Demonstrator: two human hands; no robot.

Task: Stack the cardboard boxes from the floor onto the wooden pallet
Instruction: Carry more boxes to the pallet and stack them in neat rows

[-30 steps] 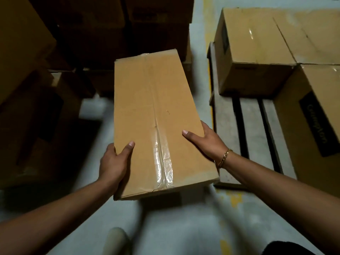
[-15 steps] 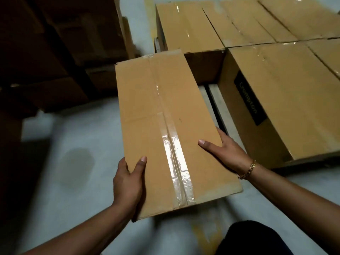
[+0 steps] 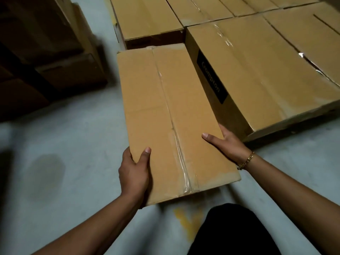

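Filling the middle of the frame, the box (image 3: 171, 116) is held in both hands above the floor (image 3: 77, 140), its long top face up and its length running away from the person. Clear tape (image 3: 181, 162) runs down its centre seam, glossy and wrinkled at the near end.

The left hand (image 3: 133, 173) grips the lower left edge of the box. Its thumb lies flat on the top face, and its fingers wrap under the side, out of sight. The right hand (image 3: 228, 144) holds the right edge a little farther up, thumb stretched across the top and fingers curled round the side, hidden behind the cardboard. A gold chain bracelet (image 3: 246, 161) circles the right wrist.

Just right of the box sits a labelled box (image 3: 266, 74), larger, with a black label (image 3: 211, 78) on the side facing it. The two sides run very close together; whether they touch cannot be told. The box's top end reaches the dark gap in front of a far box (image 3: 147, 17) at the top centre. More boxes (image 3: 207, 10) lie packed edge to edge across the upper right. What they stand on is lost in shadow.

On the pale floor a dark stain (image 3: 46, 173) shows at lower left, and a smear of yellow paint (image 3: 185, 219) lies below the box. A dark-clothed leg (image 3: 239, 232) fills the bottom right centre. Dim brown cartons (image 3: 60, 57) stand piled in the upper left.
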